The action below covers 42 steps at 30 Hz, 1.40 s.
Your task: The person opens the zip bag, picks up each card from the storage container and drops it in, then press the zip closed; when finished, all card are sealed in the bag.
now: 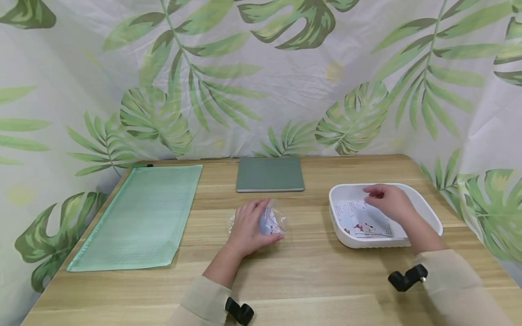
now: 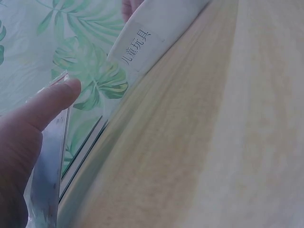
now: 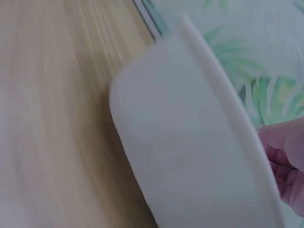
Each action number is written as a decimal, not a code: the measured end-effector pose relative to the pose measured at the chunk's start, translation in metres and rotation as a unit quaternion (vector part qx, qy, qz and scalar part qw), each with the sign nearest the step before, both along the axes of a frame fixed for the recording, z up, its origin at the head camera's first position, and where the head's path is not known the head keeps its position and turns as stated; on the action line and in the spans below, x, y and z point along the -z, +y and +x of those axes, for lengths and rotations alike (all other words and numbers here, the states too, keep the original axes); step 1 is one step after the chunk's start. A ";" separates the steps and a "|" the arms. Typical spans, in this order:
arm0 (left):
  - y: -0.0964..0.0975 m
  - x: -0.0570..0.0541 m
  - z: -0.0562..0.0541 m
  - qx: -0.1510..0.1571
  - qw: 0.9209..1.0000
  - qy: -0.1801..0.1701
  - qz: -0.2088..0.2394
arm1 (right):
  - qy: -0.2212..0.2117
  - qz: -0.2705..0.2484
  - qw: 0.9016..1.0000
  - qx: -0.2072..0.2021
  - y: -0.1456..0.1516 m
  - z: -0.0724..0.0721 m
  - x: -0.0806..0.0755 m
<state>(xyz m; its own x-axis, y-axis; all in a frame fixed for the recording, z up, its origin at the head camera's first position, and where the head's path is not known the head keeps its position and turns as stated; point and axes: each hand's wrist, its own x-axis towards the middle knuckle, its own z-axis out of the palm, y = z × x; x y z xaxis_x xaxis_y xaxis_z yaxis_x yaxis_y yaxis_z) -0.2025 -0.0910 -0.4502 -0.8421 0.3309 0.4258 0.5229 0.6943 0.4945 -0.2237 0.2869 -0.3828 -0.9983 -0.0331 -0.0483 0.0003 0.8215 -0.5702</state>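
My left hand (image 1: 247,228) grips a clear plastic packet (image 1: 271,221) with a pale printed piece inside, over the middle of the table. In the left wrist view, the thumb lies along the edge of this packet (image 2: 50,175), which stands tilted. My right hand (image 1: 389,203) is over a white plastic basin (image 1: 420,206), its fingers loosely curled with nothing showing between them. Beneath it, several printed cards or packets (image 1: 360,219) lie in the basin. From the right wrist, the basin's side hides part of the right hand (image 3: 287,161).
A green mesh zip pouch (image 1: 138,217) lies flat at the left of the wooden table (image 1: 310,280). At the back middle is a dark green notebook (image 1: 270,174). A leaf-patterned curtain (image 1: 285,81) hangs behind the table.
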 end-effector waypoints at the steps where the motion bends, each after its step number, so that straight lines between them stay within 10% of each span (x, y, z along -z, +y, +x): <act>1: 0.000 0.000 0.000 0.000 1.000 0.000 0.000 | -0.012 0.006 1.000 -0.002 0.007 -0.003 0.002; 17: -0.001 0.002 -0.001 0.007 1.000 0.007 -0.001 | -0.113 0.048 0.992 -0.015 0.047 -0.020 0.028; 42: -0.001 0.003 0.000 0.007 1.000 0.012 -0.004 | -0.090 0.047 0.995 0.017 0.055 -0.017 0.020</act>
